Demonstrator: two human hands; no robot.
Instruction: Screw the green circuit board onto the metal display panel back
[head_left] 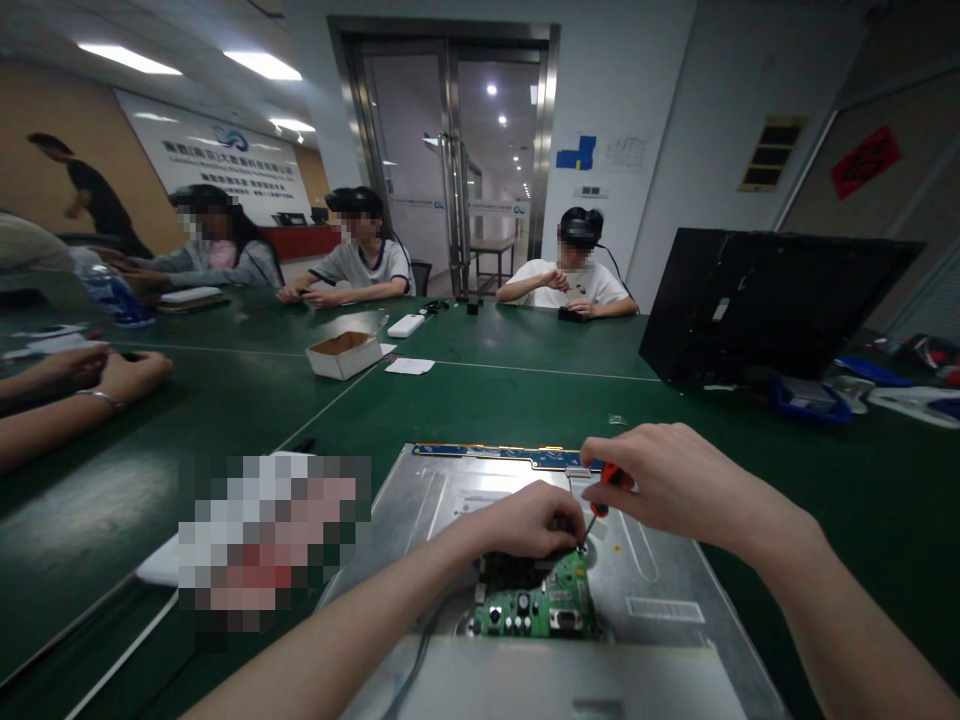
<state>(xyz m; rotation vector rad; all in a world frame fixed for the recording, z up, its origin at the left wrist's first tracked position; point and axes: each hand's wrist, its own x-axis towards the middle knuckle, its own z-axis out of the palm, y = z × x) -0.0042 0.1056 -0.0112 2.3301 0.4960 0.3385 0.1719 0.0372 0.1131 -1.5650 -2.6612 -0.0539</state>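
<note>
My right hand (675,485) grips a screwdriver (616,476) with a red and black handle. Its thin shaft slants down to the upper right corner of a green circuit board (536,605). Close to the tip, my left hand (529,520) has its fingers curled together over the board's upper edge; whatever they pinch is hidden. The board lies on the silver metal back of a flat display panel (664,570). Along the panel's far edge runs a narrow blue circuit strip (487,456). A grey cable (424,650) crosses the panel left of the board.
Left of the panel lies a blurred-out item (262,540) with a white cable. Farther off are an open cardboard box (345,355), a paper slip (409,366) and a water bottle (112,290). A black monitor (772,305) stands right. Several people sit around the green table (525,400).
</note>
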